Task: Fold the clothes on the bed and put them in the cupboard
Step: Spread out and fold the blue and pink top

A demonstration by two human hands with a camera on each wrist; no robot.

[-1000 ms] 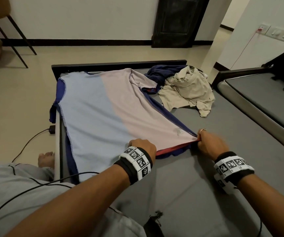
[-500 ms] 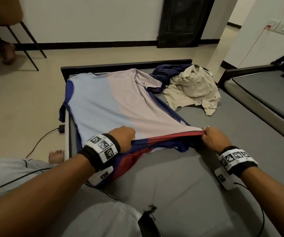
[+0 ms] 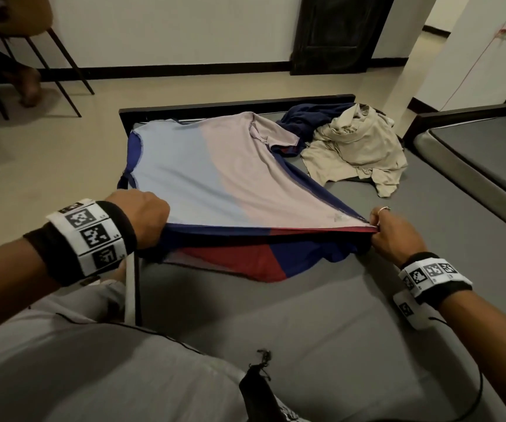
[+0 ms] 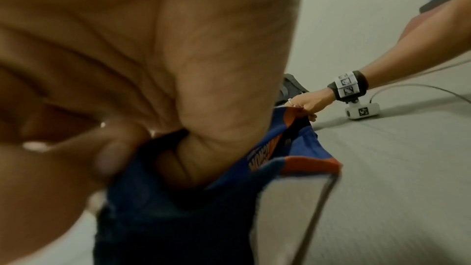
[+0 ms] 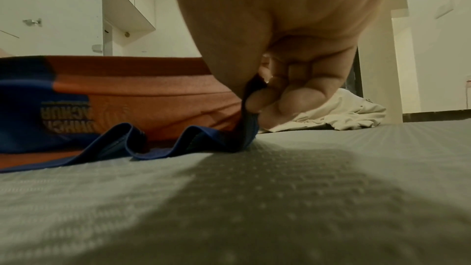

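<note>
An inside-out T-shirt (image 3: 215, 178), pale blue and pale pink with a blue and red outer side, lies spread on the grey mattress (image 3: 321, 315). My left hand (image 3: 142, 211) grips its hem at the left corner, lifted off the bed; the blue cloth (image 4: 178, 198) is bunched in my curled fingers. My right hand (image 3: 388, 236) pinches the hem's right corner, the cloth (image 5: 248, 116) held between thumb and fingers just above the mattress. The hem is stretched taut between both hands, and the lower layer (image 3: 245, 260) sags beneath it. The cupboard is not in view.
A crumpled beige garment (image 3: 358, 147) and a dark blue one (image 3: 306, 120) lie at the far right of the bed. A second mattress (image 3: 483, 166) stands to the right. Chair legs (image 3: 63, 62) and another person's foot (image 3: 29, 86) are on the floor at far left.
My left hand has slid left along the hem and lifted it, so the edge now stretches wider between both hands and the red and blue underside shows. The right hand keeps its pinch.
</note>
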